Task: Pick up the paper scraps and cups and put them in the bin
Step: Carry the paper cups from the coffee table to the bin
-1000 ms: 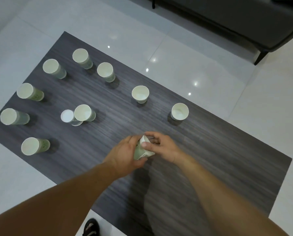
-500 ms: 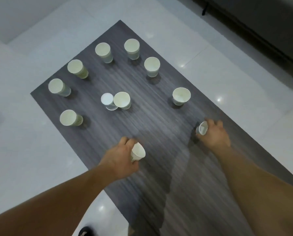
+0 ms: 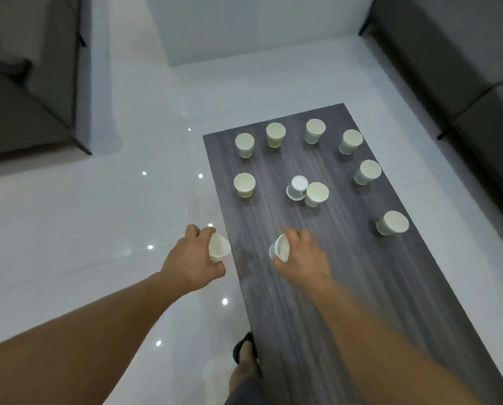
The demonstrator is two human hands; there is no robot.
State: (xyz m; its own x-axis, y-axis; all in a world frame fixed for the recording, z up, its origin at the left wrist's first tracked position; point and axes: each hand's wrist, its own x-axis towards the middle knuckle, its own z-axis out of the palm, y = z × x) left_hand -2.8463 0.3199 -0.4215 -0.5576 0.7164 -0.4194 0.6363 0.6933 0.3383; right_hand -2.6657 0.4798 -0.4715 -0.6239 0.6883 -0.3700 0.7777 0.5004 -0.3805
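Glossy white floor (image 3: 69,229) surrounds a dark wood-grain table (image 3: 346,287), with a grey sofa (image 3: 463,54) beyond its right side. The left hand (image 3: 190,258), over the floor just off the table's left edge, curls round a squashed paper cup (image 3: 218,248). The right hand (image 3: 303,258), above the table, grips a second cup (image 3: 280,248). Upright cups (image 3: 244,185) stand farther along the table, and their sides carry what may be greenish print, too blurred to read.

Left cup (image 3: 219,249), right cup (image 3: 282,248), both tilted
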